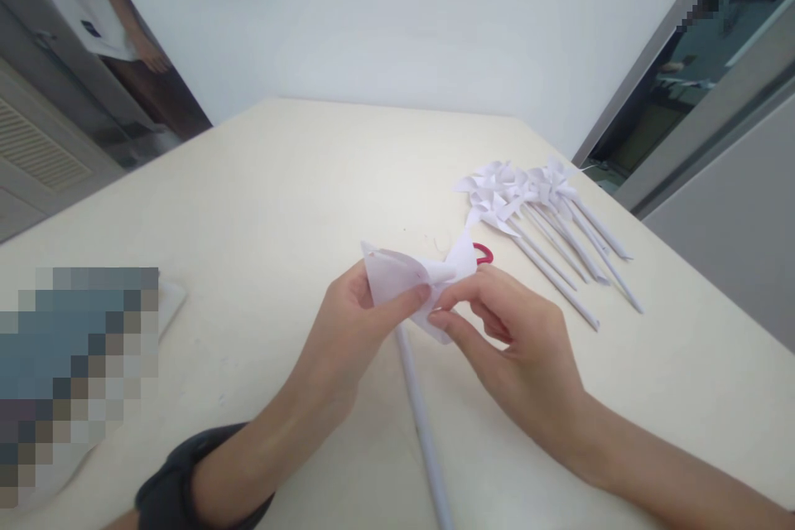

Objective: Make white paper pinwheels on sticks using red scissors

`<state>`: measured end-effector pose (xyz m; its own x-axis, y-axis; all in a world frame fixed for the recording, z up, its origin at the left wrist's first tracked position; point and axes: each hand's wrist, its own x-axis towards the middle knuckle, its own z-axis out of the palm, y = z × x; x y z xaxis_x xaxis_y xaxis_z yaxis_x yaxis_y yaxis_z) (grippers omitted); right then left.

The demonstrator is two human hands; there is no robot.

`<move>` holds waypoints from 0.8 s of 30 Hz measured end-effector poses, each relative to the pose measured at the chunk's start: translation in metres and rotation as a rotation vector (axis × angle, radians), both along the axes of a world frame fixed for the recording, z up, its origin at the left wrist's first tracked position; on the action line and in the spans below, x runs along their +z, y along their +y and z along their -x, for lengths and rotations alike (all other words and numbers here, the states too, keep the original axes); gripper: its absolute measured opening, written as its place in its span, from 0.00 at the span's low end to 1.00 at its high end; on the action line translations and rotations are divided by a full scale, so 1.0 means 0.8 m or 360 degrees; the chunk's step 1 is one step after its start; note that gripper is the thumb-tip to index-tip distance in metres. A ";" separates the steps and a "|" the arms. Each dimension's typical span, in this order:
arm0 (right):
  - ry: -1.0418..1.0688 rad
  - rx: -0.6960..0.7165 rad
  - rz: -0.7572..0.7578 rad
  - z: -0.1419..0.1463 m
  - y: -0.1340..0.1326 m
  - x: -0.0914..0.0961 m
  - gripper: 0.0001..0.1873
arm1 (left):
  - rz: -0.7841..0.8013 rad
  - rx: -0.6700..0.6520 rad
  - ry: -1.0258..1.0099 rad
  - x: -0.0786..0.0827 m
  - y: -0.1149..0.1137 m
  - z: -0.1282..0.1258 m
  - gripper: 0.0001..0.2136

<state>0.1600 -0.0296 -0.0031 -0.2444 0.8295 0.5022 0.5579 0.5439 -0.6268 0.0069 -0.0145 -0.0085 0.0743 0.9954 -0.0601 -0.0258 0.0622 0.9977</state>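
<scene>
A white paper pinwheel [397,273] with curled blades is held above the table. My left hand [354,323] is closed on it, the thumb pressing near the pinwheel's centre. My right hand [515,339] pinches at its lower right edge with thumb and index finger; exactly what lies between those fingertips is hard to make out. A rolled white paper stick [422,431] runs from below the pinwheel toward the bottom of the view; whether it is joined to the blades is hidden. Behind my right hand, a red scissor-like handle loop [483,253] shows on the table.
Several finished-looking white pinwheels on paper sticks [527,190] lie in a cluster at the right of the cream table [298,174]. A blurred-out object [74,364] lies at the left. One person [112,16] stands beyond the left edge; another is behind glass at right.
</scene>
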 end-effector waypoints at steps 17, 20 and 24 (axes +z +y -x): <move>0.0210 -0.0154 0.0571 -0.009 0.017 0.008 0.10 | -0.0059 -0.0194 -0.0006 0.005 0.005 0.006 0.04; 0.0268 -0.0132 0.0638 -0.011 0.020 0.007 0.10 | -0.0006 -0.0251 -0.0019 0.006 0.006 0.008 0.04; 0.0382 -0.0067 0.0813 -0.015 0.023 0.006 0.15 | -0.0007 -0.0335 -0.0045 0.008 0.007 0.010 0.02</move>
<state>0.1717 -0.0110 0.0015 -0.1342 0.9884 0.0717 0.3821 0.1183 -0.9165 -0.0013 -0.0093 -0.0019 0.2825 0.9579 -0.0507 -0.0405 0.0647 0.9971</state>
